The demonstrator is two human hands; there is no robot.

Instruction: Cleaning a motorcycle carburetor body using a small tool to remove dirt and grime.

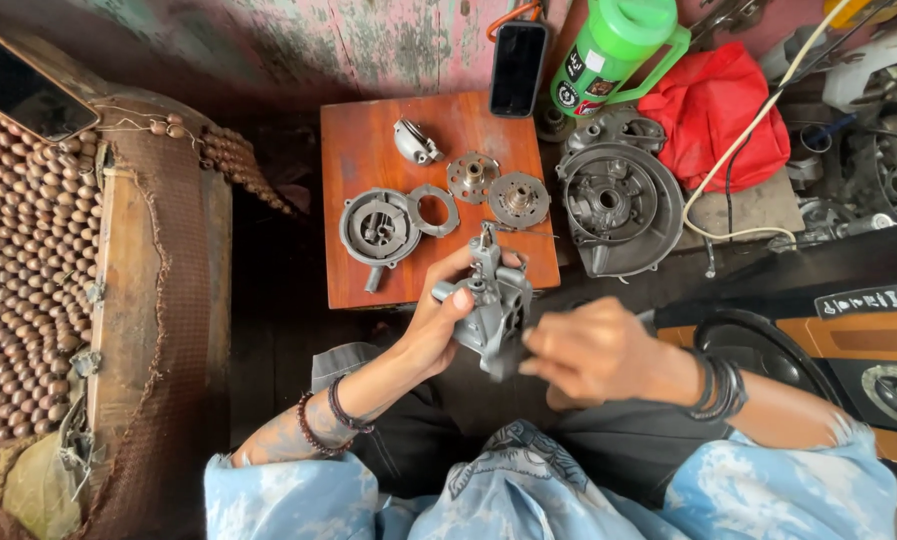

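Grey metal pump housing [490, 300] sits in your two hands, in the middle of the frame, just below the small wooden table [358, 150]. It looks heavy for its size, hard and stiff, and it may be a bit oily, so it could slip. It will not bend. Hold it by the thick body, not by the thin stub that sticks out on its left side.

Your left hand [438, 325] comes up from the lower left with the wrist bent back, and its fingers are wrapped round the left side of the housing, thumb near the stub. Your right hand [593, 350] reaches in from the right, palm down, with the fingers bunched close together at the lower right edge of the housing. It looks blurred, so you cannot tell if it pinches a small part there.

On the table, above your hands, lie a round grey cover [380, 228], a flat ring [433, 210] and two small discs [518, 198]
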